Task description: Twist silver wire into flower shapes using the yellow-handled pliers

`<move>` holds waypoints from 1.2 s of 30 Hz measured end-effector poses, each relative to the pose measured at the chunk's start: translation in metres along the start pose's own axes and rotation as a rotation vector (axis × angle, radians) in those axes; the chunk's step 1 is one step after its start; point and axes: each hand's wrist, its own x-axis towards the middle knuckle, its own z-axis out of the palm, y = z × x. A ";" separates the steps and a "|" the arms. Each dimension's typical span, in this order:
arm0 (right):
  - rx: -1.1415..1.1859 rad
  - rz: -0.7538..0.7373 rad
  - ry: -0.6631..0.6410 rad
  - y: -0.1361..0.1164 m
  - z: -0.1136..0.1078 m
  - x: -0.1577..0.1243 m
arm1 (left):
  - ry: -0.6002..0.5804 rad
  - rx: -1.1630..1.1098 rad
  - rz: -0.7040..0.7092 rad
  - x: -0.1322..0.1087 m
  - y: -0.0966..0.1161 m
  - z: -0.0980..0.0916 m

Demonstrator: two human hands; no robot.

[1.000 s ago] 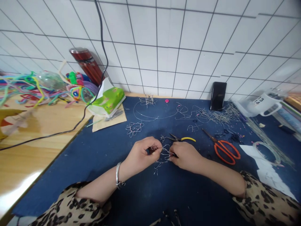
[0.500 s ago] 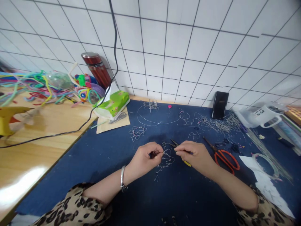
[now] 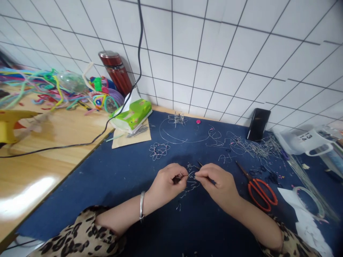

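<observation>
My left hand (image 3: 170, 180) is closed in a pinch on a thin silver wire, whose short end shows at the fingertips. Facing it, my right hand (image 3: 218, 184) pinches thumb and forefinger together; whatever lies between them is too fine to make out. Under and between the hands, a bent wire piece (image 3: 192, 185) with loops lies on the dark blue mat (image 3: 128, 178). The dark tips of pliers (image 3: 199, 164) stick out behind my right fingers, which hide the rest. A flower-shaped wire ring (image 3: 159, 150) lies beyond my left hand.
Orange-handled scissors (image 3: 262, 192) lie right of my right hand. Behind them are a tangle of wires (image 3: 259, 146), a phone (image 3: 258, 124) against the wall and a white mug (image 3: 312, 141). A tissue pack (image 3: 134, 116) and a black cable (image 3: 80, 145) are at left.
My right hand has moved left, closer to my left hand, and now covers the pliers' yellow handle. The view has shifted slightly.
</observation>
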 end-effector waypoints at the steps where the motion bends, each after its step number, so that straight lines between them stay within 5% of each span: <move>1: -0.005 -0.035 0.019 0.000 0.001 -0.001 | 0.004 0.002 0.000 0.000 0.000 0.000; 9: -0.114 -0.134 0.055 0.000 0.006 -0.007 | 0.046 0.003 0.004 -0.001 0.003 -0.001; 20: -0.646 -0.762 0.139 -0.007 0.002 -0.011 | 0.158 0.012 0.084 -0.008 0.014 -0.004; 36: -0.712 -0.790 0.174 -0.008 0.002 -0.013 | 0.174 -0.043 0.063 -0.013 0.018 -0.001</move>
